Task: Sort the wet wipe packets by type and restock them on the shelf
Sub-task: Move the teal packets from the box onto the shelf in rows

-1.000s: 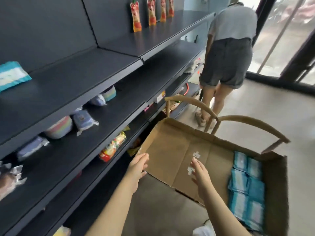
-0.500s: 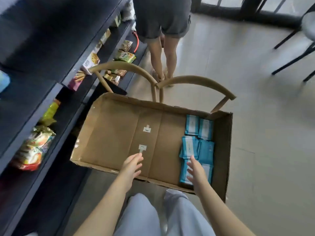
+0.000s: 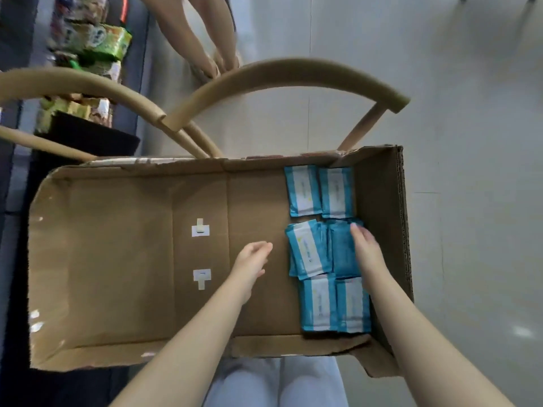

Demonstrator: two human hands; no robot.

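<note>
Blue-and-white plastic wet wipe packets in brown cardboard box; right hand, fingers straight, touches them; left hand relaxed, empty.

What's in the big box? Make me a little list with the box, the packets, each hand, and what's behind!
box: brown cardboard box, open on top, mostly bare inside
packets: blue-and-white wet wipe packets, three rows of two at the box's right end
left hand: left hand over the bare box floor, fingers relaxed, holding nothing
right hand: right hand with fingers laid flat on the dark blue packet in the middle row
behind: two curved wooden chair backs, then another person's legs
shelf: snack packs at top left
</note>
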